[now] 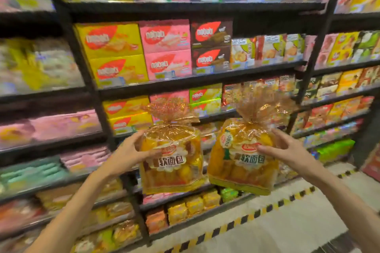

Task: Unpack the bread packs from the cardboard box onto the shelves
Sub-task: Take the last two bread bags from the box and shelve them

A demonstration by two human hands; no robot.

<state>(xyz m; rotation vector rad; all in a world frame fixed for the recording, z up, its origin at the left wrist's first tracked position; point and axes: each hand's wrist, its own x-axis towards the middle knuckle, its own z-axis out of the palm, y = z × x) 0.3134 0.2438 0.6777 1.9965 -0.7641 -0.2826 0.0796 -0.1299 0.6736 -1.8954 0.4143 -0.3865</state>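
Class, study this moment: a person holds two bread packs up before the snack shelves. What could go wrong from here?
1. The right hand touches the right bread pack with spread fingers only, and the pack tilts; it might slip.
2. The left hand grips the left bread pack from one side; it may swing.
3. The shelves ahead look full, so placing could knock boxes.

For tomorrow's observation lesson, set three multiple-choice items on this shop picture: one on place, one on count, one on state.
1. Where are the bread packs?
A. In front of the shelves, held up
B. On the floor
C. In a cardboard box

2. How many bread packs are held?
A. One
B. Two
C. Four

3. How are the pack tops?
A. Cut open
B. Gathered shut
C. Folded flat

Answers: 1 A, the left hand and right hand hold them before the shelves. 2 B, left bread pack, right bread pack. 3 B, film bunches above each.
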